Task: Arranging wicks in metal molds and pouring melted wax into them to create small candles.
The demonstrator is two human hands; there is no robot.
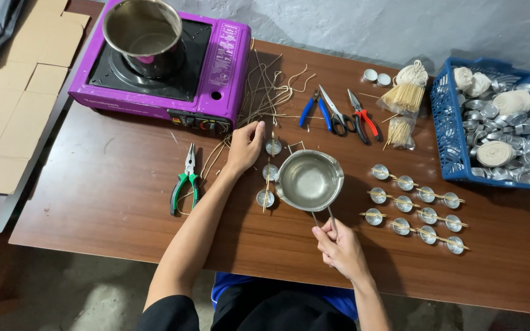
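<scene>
Right hand (340, 245) grip clenched on small pot (310, 180) handle, left hand (246, 144) grip released, fingertips hidden among wicks (265, 92).

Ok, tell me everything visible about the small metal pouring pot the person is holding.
The small pouring pot looks like shiny steel: round, shallow, with a thin wire handle. It appears empty, held roughly level over the wooden table, beside small tin cups with sticks across them. The right hand grips the handle; the left hand is near it, not touching it.

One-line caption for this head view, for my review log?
Right hand holds a small metal pouring pot by its handle over foil cups; left hand steadies them.
</scene>
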